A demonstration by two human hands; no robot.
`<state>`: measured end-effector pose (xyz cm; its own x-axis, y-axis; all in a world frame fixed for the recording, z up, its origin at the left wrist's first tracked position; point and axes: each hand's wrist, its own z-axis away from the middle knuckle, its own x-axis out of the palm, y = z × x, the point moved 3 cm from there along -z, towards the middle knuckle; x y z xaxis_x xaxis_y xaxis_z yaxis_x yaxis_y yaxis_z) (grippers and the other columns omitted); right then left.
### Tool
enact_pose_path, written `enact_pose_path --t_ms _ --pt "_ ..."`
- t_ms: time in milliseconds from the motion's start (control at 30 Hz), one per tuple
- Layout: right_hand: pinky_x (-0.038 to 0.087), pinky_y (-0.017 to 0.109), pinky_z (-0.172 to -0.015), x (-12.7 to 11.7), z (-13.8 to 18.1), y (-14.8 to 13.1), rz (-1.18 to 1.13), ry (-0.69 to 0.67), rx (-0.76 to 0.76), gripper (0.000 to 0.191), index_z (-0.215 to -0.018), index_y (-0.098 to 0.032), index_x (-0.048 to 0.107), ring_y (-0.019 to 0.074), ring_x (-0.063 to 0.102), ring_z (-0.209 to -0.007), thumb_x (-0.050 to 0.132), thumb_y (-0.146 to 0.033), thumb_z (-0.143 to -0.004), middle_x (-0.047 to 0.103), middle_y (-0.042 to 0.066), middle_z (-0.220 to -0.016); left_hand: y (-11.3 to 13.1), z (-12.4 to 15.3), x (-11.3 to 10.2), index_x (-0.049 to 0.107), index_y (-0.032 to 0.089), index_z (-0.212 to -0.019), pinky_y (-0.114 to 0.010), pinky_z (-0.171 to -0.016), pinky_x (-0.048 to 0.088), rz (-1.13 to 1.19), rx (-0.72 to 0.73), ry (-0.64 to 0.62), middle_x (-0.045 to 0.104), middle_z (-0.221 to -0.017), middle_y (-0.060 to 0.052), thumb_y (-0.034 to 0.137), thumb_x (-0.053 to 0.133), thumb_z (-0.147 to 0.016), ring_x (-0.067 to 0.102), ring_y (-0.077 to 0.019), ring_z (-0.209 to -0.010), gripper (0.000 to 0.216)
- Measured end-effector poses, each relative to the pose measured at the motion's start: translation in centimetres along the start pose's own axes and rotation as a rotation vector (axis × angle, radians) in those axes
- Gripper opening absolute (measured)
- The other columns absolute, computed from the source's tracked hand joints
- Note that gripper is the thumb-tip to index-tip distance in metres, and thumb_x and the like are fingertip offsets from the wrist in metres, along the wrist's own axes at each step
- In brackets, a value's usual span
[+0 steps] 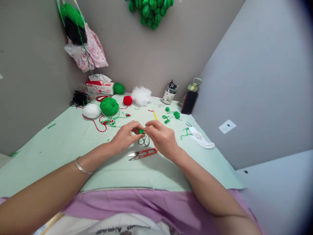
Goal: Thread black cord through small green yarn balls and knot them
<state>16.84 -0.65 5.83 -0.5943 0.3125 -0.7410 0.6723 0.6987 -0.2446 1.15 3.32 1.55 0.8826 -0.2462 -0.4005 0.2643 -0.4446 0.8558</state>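
Observation:
My left hand point(126, 134) and my right hand point(161, 137) meet over the pale green table point(73, 143), both pinching a small green crocheted piece point(141, 131). A yellow-handled crochet hook point(155, 116) sticks up from behind my right hand's fingers. Black thread point(144, 141) hangs in loops below the piece. Red thread snips point(143, 154) lie on the table just below my hands. My left wrist carries a silver bangle point(81, 167).
At the back lie a green yarn ball point(109, 106), a white ball point(92, 110), a red ball point(127, 100), white stuffing point(141, 95), a tissue box point(100, 87), black thread point(79, 98), small green pieces point(172, 115), a jar point(169, 94), a phone point(189, 102) and white cloth point(201, 139).

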Motion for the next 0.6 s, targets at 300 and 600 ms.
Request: enact_pose_path --t_ms 300,600 --pt "0.051 0.024 -0.055 -7.7 -1.5 4.5 -0.958 0.468 0.376 0.024 -0.085 -0.022 0.050 0.0104 0.059 -0.051 0.061 -0.042 -0.089 0.046 -0.009 -0.053 -2.1 -1.0 -2.5 0.056 0.019 -0.084 -0.032 -0.072 0.046 -0.195 -0.062 0.145 0.058 -0.089 -0.002 0.034 0.068 -0.075 0.058 -0.0169 -0.076 0.021" --pt "0.047 0.021 -0.053 -5.8 -1.4 6.4 -0.981 0.494 0.536 0.019 -0.088 -0.021 0.052 0.0082 0.055 -0.052 0.064 -0.035 -0.084 0.044 -0.008 -0.059 -0.5 -1.0 -2.8 0.065 0.023 -0.110 -0.030 -0.074 0.051 0.447 -0.228 0.013 0.060 -0.095 -0.001 0.035 0.073 -0.073 0.061 -0.0123 -0.072 0.039"
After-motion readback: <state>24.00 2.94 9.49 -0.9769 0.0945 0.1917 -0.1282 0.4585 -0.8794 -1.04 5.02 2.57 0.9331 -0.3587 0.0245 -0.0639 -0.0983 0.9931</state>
